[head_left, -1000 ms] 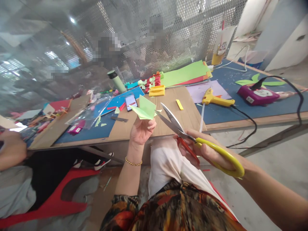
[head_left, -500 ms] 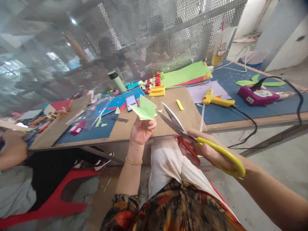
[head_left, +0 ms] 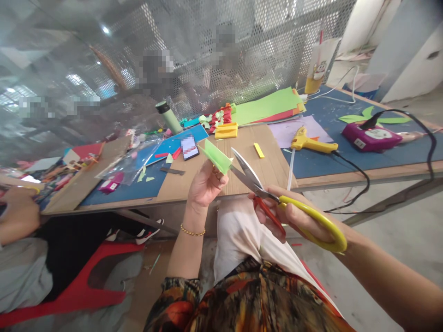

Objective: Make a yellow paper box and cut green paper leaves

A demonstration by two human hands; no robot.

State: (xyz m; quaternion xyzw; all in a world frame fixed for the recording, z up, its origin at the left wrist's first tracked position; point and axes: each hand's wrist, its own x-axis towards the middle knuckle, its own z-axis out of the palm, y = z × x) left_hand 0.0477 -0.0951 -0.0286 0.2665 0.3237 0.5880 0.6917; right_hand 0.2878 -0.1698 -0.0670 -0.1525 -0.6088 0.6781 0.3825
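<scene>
My left hand (head_left: 206,185) pinches a folded piece of light green paper (head_left: 217,156) above the front of the table. To its right, my right hand (head_left: 289,214) grips a pair of scissors (head_left: 258,188) with one yellow and one red handle. Their blades are parted and point up and left, with the lower tip close by the paper's right edge; whether they touch I cannot tell. Beneath both hands lies a cardboard sheet (head_left: 238,184), with a small yellow strip (head_left: 259,150) on it.
Right of the cardboard are a yellow glue gun (head_left: 313,142) and a purple box (head_left: 370,136) with a black cable. Behind stand green paper sheets (head_left: 266,107) and a green bottle (head_left: 169,117). A phone (head_left: 189,147) lies left. Another person's arm (head_left: 20,207) is at the far left.
The green paper has turned and folded narrower in my left hand; before, its flaps were spread wide. The scissors have shifted slightly left, blades still apart.
</scene>
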